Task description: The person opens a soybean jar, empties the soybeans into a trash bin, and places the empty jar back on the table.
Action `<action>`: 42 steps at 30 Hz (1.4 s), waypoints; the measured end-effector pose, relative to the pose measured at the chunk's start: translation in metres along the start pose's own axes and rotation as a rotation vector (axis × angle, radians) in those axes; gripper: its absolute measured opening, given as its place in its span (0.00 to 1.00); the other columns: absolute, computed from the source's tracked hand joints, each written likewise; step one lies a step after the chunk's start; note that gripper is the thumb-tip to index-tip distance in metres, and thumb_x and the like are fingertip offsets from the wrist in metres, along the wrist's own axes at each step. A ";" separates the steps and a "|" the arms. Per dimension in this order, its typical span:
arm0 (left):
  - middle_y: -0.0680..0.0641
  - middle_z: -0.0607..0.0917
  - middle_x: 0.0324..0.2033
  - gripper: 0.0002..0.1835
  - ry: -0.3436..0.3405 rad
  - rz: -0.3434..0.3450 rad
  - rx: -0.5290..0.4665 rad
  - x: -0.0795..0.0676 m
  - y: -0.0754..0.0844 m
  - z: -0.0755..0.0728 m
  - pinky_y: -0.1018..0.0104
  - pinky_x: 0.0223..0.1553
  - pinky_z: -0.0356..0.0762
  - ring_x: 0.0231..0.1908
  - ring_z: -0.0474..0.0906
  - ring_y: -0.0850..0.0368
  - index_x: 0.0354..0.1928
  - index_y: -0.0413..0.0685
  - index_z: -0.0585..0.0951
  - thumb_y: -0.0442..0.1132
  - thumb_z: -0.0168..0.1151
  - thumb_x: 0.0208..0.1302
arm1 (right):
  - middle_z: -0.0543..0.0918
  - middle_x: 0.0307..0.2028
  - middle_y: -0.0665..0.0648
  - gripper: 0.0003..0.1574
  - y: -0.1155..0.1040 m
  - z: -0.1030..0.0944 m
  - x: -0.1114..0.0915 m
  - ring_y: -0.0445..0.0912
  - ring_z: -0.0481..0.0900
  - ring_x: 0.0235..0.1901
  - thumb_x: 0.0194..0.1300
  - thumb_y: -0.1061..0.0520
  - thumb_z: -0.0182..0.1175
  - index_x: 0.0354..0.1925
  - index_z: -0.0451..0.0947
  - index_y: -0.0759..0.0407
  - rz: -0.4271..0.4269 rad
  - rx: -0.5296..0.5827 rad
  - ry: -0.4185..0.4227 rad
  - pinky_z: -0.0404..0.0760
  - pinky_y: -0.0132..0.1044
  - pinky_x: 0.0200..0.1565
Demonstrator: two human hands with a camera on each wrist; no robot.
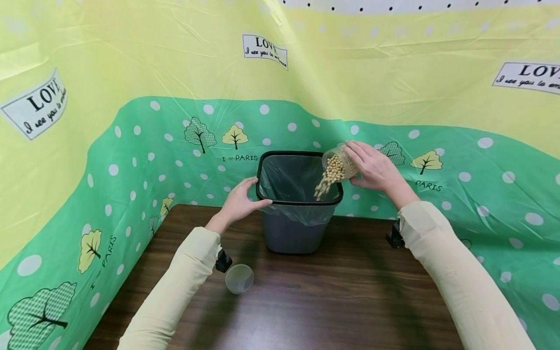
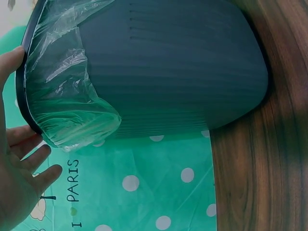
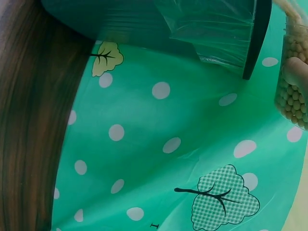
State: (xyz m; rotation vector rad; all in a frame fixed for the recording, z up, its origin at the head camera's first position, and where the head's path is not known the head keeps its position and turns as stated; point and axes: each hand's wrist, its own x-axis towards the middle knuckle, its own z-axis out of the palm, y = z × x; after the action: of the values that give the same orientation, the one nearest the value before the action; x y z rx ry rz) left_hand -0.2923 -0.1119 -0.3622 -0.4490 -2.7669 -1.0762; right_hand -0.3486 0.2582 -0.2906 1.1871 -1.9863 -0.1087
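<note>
A clear jar (image 1: pixel 349 166) of pale round beans (image 1: pixel 334 169) was held by the right of the two hands (image 1: pixel 374 167), its fingers curled about the jar's side and the thumb pressed against it. The jar was tipped over the right side of a dark bin (image 1: pixel 294 233), mouth toward the inside, and beans were being spilled from it in a loose stream past the rim. The bin was stood upright by the back edge of the tabletop (image 1: pixel 332 291), and was lined with a thin clear bag (image 1: pixel 302 214) folded outward over its black rim.

By the left hand (image 1: pixel 238 200), the bin's rim was touched at the front left corner: the thumb was laid on the front side and a fingertip on the left side, with the hand spread wide and the other fingers fanned out.

A clear round piece (image 1: pixel 239 279) was left on the tabletop, nearer the left edge than the right; whether it was a lid or a dish could not be told. Behind the back edge, a green and yellow printed sheet (image 1: pixel 245 126) was hung.
</note>
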 end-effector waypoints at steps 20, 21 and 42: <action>0.49 0.63 0.64 0.43 0.018 -0.005 -0.049 0.000 -0.005 0.004 0.51 0.60 0.61 0.64 0.57 0.51 0.65 0.47 0.64 0.60 0.64 0.49 | 0.68 0.56 0.71 0.60 -0.002 -0.002 0.008 0.62 0.65 0.56 0.27 0.56 0.75 0.60 0.60 0.69 -0.078 -0.061 -0.008 0.66 0.53 0.56; 0.49 0.63 0.64 0.43 0.018 -0.005 -0.051 0.000 -0.005 0.004 0.50 0.60 0.61 0.64 0.57 0.51 0.65 0.47 0.64 0.60 0.64 0.49 | 0.68 0.56 0.71 0.59 -0.002 -0.002 0.008 0.62 0.65 0.56 0.27 0.57 0.75 0.60 0.61 0.69 -0.087 -0.060 -0.009 0.67 0.53 0.56; 0.49 0.63 0.65 0.44 0.023 -0.002 -0.071 0.002 -0.005 0.004 0.50 0.61 0.59 0.65 0.55 0.51 0.65 0.48 0.64 0.61 0.64 0.49 | 0.68 0.56 0.72 0.57 -0.002 -0.004 0.014 0.63 0.65 0.56 0.31 0.58 0.73 0.61 0.60 0.70 -0.130 -0.043 -0.013 0.64 0.53 0.58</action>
State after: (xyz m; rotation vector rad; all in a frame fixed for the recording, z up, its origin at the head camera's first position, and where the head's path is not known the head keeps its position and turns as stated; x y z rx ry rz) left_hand -0.2955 -0.1127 -0.3677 -0.4397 -2.7171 -1.1763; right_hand -0.3482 0.2471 -0.2806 1.2904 -1.9070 -0.2246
